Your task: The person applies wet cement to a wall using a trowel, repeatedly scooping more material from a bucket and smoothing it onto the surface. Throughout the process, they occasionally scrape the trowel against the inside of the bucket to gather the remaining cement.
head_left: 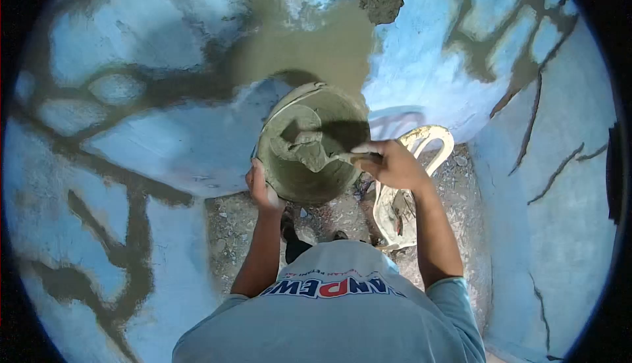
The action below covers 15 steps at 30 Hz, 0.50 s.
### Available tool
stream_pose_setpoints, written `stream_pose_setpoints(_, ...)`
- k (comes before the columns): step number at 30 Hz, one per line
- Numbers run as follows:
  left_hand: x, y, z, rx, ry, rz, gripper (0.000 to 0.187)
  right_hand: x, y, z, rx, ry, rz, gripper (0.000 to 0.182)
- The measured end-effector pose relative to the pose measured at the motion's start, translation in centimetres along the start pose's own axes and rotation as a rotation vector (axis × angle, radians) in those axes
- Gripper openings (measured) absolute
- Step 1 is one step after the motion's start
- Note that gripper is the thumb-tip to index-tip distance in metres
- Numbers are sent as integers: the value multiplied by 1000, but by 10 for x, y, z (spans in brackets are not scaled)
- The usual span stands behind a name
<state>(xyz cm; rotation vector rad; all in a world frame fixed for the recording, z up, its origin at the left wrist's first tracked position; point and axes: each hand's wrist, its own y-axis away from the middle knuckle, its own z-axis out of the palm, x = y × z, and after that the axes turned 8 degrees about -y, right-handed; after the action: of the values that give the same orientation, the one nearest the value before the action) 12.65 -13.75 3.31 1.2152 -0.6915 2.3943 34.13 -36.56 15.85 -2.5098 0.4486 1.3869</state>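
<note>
Left hand point(262, 188) grips the near-left rim of a round mortar pan point(309, 142), fingers curled over its edge, holding it tilted up against the blue painted wall point(164, 146). Right hand point(388, 164) has its fingers closed around the handle of a trowel point(315, 147), whose blade lies in the wet grey mortar inside the pan. A white plastic chair point(411, 185) stands on the gravel floor point(230, 231), just beside the right forearm.

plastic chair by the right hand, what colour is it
Pale cream plastic chair, dirt-smeared, beside the right hand; the head view shows it.
</note>
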Motion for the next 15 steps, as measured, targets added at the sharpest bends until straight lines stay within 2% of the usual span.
stream_pose_setpoints(2,-2,1,-4,-26,-74,109,52,15,8,12,34,-155,49,30)
stream_pose_setpoints(4,-5,0,-5,39,-220,193,51,21,14,22,63,-231,43,31)
stream_pose_setpoints(6,-17,-2,-18,25,-354,418,49,16,19,29,113,-293,105,29)
stream_pose_setpoints(7,-23,-8,-23,-24,-410,605,48,14,20,31,142,-324,100,28)
stream_pose_setpoints(8,-27,-6,-31,-37,-427,612,47,12,20,35,170,-356,96,27)
stream_pose_setpoints(10,-8,-3,-20,-63,-461,627,44,9,13,41,220,-221,65,28)
stream_pose_setpoints(11,-13,-7,-27,-75,-467,714,44,2,9,41,247,-141,36,29)
stream_pose_setpoints(12,-18,-9,-37,-31,-612,845,45,-5,5,42,273,-62,11,29)
stream_pose_setpoints(13,-24,-11,-47,38,-759,979,45,-16,1,41,245,8,107,30)
stream_pose_setpoints(15,-24,-15,-53,151,-925,1171,48,-20,-8,52,240,161,139,31)
